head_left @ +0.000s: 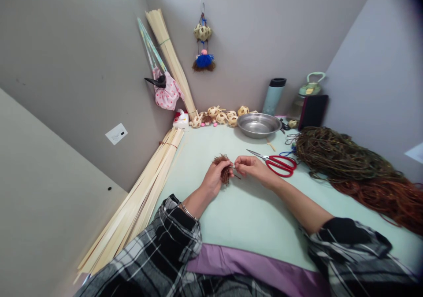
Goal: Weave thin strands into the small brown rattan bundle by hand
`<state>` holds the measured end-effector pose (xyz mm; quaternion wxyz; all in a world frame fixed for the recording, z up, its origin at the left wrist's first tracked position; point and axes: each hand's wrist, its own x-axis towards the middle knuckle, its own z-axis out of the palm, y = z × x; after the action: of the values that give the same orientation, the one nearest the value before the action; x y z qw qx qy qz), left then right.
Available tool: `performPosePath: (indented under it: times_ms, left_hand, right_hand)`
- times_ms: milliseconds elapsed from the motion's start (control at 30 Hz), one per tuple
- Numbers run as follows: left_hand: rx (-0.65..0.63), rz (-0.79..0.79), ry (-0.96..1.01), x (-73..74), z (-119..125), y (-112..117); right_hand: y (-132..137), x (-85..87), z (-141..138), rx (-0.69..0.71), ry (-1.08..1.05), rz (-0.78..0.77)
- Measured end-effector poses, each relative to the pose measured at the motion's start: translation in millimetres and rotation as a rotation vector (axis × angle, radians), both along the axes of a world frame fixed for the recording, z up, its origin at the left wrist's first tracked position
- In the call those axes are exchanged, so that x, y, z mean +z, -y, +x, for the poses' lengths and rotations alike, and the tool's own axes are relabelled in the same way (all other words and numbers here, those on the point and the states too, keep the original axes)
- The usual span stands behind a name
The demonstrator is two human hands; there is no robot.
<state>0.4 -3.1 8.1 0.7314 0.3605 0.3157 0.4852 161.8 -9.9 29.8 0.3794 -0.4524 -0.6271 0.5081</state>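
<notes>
A small brown tassel of fibre point(224, 168) sits between both hands at the middle of the pale green table point(251, 209). My left hand point(216, 176) is closed around the tassel from the left. My right hand point(250, 167) pinches a thin strand or small piece at the tassel's right side; what it pinches is too small to name. Both forearms rest on the table, in plaid sleeves.
Red-handled scissors point(279, 163) lie just right of my right hand. A heap of brown and reddish cord point(357, 169) fills the right side. A steel bowl point(259, 124), woven balls point(220, 116), a flask point(274, 96) and a kettle stand at the back. Bamboo strips point(145, 195) lie along the left.
</notes>
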Motion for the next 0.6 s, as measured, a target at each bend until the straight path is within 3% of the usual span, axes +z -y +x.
performPosePath:
  times_ms: [233,367,600]
  left_hand:
    - [-0.008,0.090,0.032,5.0,-1,2]
    - [0.033,0.052,-0.065,-0.3,0,2]
    - [-0.070,0.107,-0.130,-5.6,2,3]
  right_hand:
    - [0,-3.2,-2,0.068,-0.051,-0.016]
    - [0,-0.1,-1,-0.052,-0.066,-0.004]
    - [-1,1.0,0,-0.098,-0.092,0.013]
